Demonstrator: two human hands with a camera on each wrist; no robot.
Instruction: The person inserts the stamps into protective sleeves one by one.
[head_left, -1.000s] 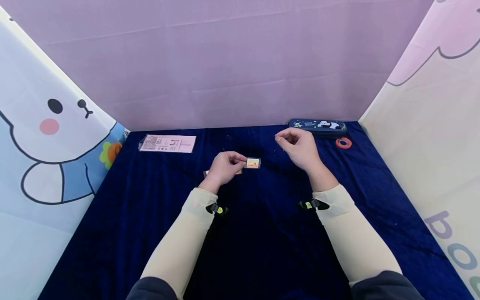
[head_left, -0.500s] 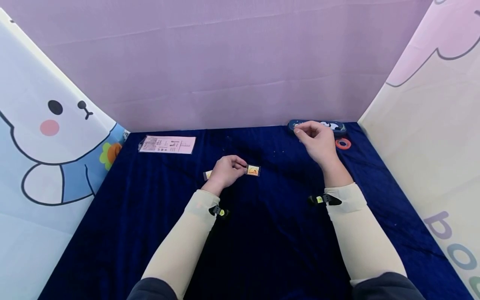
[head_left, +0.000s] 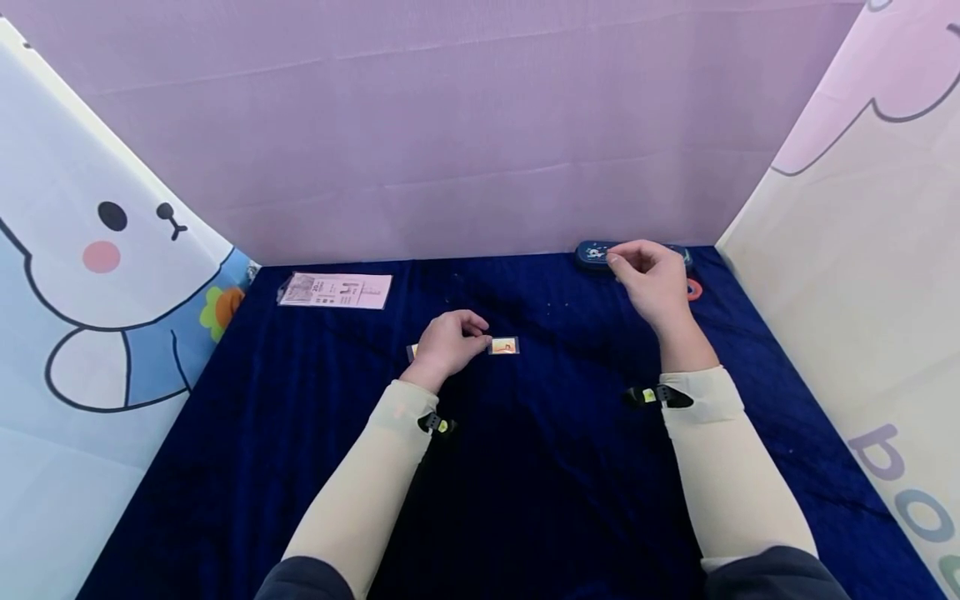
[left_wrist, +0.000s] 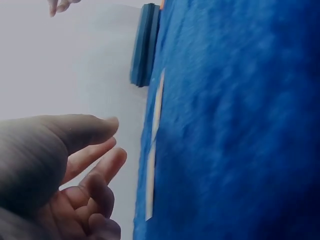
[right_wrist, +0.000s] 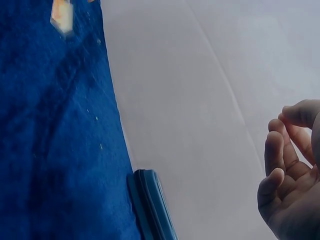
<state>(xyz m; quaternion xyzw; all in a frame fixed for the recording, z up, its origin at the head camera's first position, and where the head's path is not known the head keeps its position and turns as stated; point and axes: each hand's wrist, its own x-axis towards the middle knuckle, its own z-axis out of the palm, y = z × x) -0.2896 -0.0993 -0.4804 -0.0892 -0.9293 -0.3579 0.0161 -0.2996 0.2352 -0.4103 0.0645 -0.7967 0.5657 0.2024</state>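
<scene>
Two small picture cards with orange-yellow prints and dark edges lie on the dark blue cloth. One card (head_left: 505,345) sits right at the left hand's fingertips; the other card (head_left: 412,352) is mostly covered by that hand in the head view. My left hand (head_left: 453,344) is low beside them, thumb and fingers apart with nothing between them in the left wrist view. Seen edge-on there, the cards (left_wrist: 151,180) lie end to end. Raised before the pencil case (head_left: 595,252), my right hand (head_left: 652,279) has thumb and index tips together, other fingers curled, nothing visible between.
A pink printed sheet in a clear sleeve (head_left: 341,291) lies at the back left. An orange-red ring (head_left: 694,289) shows partly behind the right hand. Behind the cloth (head_left: 525,467) stands a mauve fabric wall (head_left: 480,133), with printed panels on both sides.
The card at the left fingertips has come down onto the cloth, and the left hand has let go of it. My right hand has moved right and now overlaps the pencil case.
</scene>
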